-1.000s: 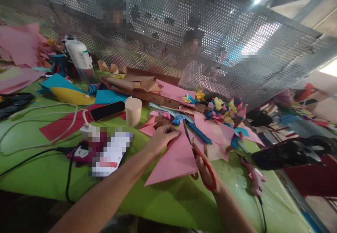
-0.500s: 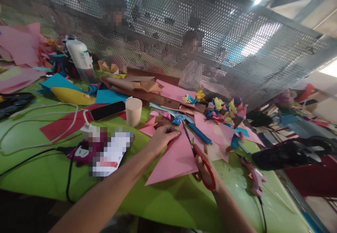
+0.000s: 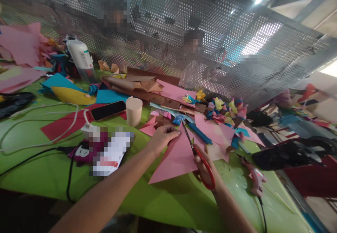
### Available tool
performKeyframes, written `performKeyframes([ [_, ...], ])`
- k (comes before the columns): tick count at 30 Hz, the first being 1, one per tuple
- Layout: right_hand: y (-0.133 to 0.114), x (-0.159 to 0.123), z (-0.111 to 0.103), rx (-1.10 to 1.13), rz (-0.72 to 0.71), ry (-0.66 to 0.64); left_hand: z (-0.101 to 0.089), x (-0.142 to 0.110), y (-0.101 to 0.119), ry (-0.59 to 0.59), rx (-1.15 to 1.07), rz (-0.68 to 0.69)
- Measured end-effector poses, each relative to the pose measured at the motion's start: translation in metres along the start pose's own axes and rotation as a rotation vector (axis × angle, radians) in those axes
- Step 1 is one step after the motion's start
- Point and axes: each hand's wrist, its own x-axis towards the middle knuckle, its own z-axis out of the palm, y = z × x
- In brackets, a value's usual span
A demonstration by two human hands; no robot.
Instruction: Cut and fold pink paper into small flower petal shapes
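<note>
My left hand (image 3: 165, 137) pinches the upper corner of a folded pink paper sheet (image 3: 173, 161) between thumb and fingers. The sheet spreads down towards the table's near edge, its lower left point hanging over the green surface. In my right hand (image 3: 205, 171) is a pair of scissors (image 3: 206, 168) with red handles, my fingers through the loops. Its blades lie along the right side of the pink paper and point up towards the corner my left hand grips. A blue tube-like tool (image 3: 200, 133) lies just beyond the blades.
On the green table (image 3: 158, 205) stand a beige cup (image 3: 134, 112), a dark phone (image 3: 108, 110) and a lit phone (image 3: 113, 154). A pink glue gun (image 3: 255, 178) lies right. Paper scraps and crumpled paper flowers (image 3: 223, 110) line the perforated metal screen (image 3: 158, 26); people are behind it.
The lower left point of the pink paper has shifted slightly right and up. The scissors and both hands stay nearly where they were.
</note>
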Motion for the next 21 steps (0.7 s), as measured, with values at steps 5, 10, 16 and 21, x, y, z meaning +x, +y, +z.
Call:
performKeyframes([
  [5,-0.012,0.000,0.007,0.050,0.024,0.006,0.000,0.000,0.000,-0.002,0.006,0.009],
  [10,-0.016,0.004,0.003,0.182,0.002,0.087,-0.001,0.000,0.004,0.032,0.035,0.091],
  [16,-0.023,0.008,0.001,0.284,0.049,0.146,-0.001,-0.002,0.007,0.093,0.172,0.218],
  [21,-0.022,0.010,0.003,0.290,0.040,0.212,0.003,-0.004,0.004,-0.037,0.031,0.116],
])
